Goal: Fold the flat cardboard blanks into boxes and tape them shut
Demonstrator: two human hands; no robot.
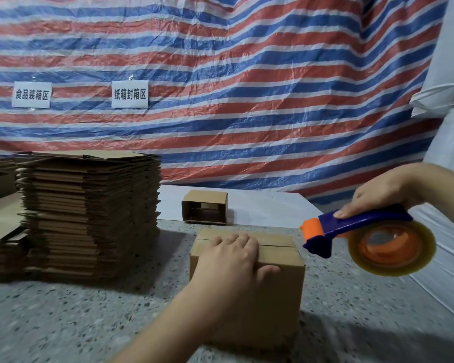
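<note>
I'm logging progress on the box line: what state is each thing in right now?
Brown cardboard box: flaps folded shut, seam untaped.
Blue-and-orange tape dispenser: held above the box's right edge.
Left hand: pressing the flaps.
Right hand: gripping dispenser.
Stack of flat cardboard blanks: unfolded.
Small far box: open-ended.

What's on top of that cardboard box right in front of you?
The left hand rests on the brown cardboard box, pressing its closed top flaps. The seam beside it shows no tape. The blue and orange tape dispenser hangs to its right. Anything inside is hidden.
</note>
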